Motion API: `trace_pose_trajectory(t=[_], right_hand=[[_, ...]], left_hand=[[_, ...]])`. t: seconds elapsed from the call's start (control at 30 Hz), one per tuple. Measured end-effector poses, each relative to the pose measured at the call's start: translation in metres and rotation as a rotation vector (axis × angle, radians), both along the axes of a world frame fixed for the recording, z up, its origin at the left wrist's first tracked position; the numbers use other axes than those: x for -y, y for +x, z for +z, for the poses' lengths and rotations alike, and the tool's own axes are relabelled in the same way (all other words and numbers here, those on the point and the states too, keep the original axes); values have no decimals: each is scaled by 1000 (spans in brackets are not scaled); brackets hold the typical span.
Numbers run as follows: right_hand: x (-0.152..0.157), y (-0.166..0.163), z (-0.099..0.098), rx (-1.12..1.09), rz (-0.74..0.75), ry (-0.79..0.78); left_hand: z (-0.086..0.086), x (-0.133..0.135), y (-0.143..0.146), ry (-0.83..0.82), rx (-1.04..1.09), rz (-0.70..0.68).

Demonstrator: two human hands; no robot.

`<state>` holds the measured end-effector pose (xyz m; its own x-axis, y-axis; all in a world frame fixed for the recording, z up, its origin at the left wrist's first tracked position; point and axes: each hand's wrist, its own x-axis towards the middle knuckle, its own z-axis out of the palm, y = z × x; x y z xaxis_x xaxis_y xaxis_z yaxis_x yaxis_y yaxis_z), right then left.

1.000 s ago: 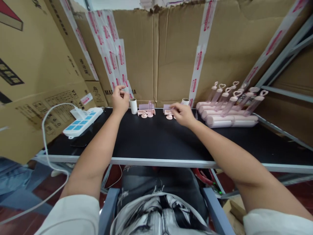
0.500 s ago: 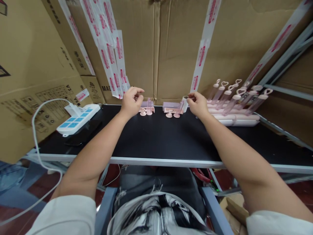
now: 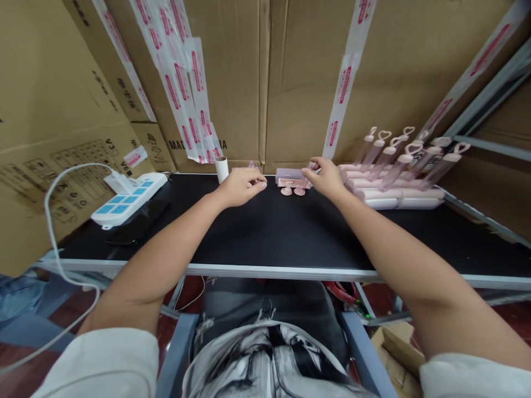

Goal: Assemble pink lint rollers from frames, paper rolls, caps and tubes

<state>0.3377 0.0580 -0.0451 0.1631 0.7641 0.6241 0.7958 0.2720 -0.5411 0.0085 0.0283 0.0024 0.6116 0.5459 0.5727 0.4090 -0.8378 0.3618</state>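
My left hand (image 3: 241,187) hovers over the black tabletop with its fingers stretched to the right and the thumb a little below them. Nothing shows between them. Behind it a white cardboard tube (image 3: 222,170) stands upright, and a pinkish piece is mostly hidden. My right hand (image 3: 327,178) is at the right end of a small pink and lilac block (image 3: 289,177), thumb and fingers closed around something I cannot make out. A whitish piece peeks out between them. In front of the block sit two pale pink round caps (image 3: 286,191).
On the right, several clear pink tubes with heart-shaped handles (image 3: 400,160) stand on pink rolls (image 3: 398,194). A white power strip (image 3: 128,200) with its cable and a dark phone (image 3: 136,224) lie on the left. Taped cardboard (image 3: 298,83) walls the back.
My left hand has moved right and down, uncovering the white tube. My right hand has shifted left to the block, and the upright clear tube there no longer shows.
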Motion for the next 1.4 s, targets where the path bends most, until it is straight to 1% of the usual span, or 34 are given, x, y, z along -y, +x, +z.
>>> trace_pose_trajectory(t=[0.1, 0.2, 0.27, 0.33, 0.4, 0.43, 0.47, 0.53, 0.6, 0.63, 0.67, 0.7, 0.73, 0.77, 0.8, 0.87, 0.9, 0.93, 1.0, 1.1, 1.23, 1.33, 1.4], right_hand=[[1, -5, 0, -10, -18, -37], [4, -6, 6, -37, -13, -35], [8, -4, 14, -89, -7, 23], [13, -2, 23, -180, 8, 147], [20, -4, 33, -351, 73, 249], [25, -9, 36, -468, 142, 242], [30, -15, 38, -598, 238, 184], [42, -36, 37, -842, 469, -52], [55, -59, 30, -982, 673, -307], [59, -70, 26, -1003, 746, -405], [62, -78, 21, -998, 798, -477], [63, -83, 17, -964, 819, -515], [62, -85, 13, -896, 806, -510], [59, -83, 9, -790, 760, -457], [54, -79, 6, -647, 688, -365], [41, -64, 1, -299, 519, -151], [34, -57, -1, -139, 455, -79], [28, -50, -4, -13, 412, -48], [17, -43, -9, 145, 365, -71], [7, -44, -18, 234, 305, -127], [1, -49, -27, 230, 234, -136], [0, -48, -29, 205, 208, -142], [0, -46, -26, 186, 199, -143]], left_hand=[[-2, 0, 1, 13, -32, -3], [-1, 1, 0, 3, -37, 3], [0, 1, -1, -9, -29, 12], [0, 1, -2, -26, -27, 23], [-1, 1, -2, -22, -21, 34], [-2, 1, -1, -4, -15, 36], [-3, 1, 0, 29, -11, 27], [-5, 4, 5, 137, -17, -33], [-6, 9, 13, 245, -48, -130], [-7, 13, 18, 283, -65, -178], [-8, 16, 22, 306, -81, -218], [-8, 19, 26, 314, -94, -247], [-8, 22, 29, 313, -105, -264], [-7, 25, 31, 304, -113, -265], [-7, 26, 31, 287, -120, -245], [-4, 28, 28, 210, -147, -150], [-3, 28, 26, 155, -171, -87], [-1, 27, 22, 100, -201, -26], [1, 24, 16, 15, -265, 64], [1, 18, 11, -24, -322, 96], [-2, 11, 9, -32, -330, 58], [-3, 10, 10, -31, -318, 44], [-3, 11, 10, -28, -314, 41]])
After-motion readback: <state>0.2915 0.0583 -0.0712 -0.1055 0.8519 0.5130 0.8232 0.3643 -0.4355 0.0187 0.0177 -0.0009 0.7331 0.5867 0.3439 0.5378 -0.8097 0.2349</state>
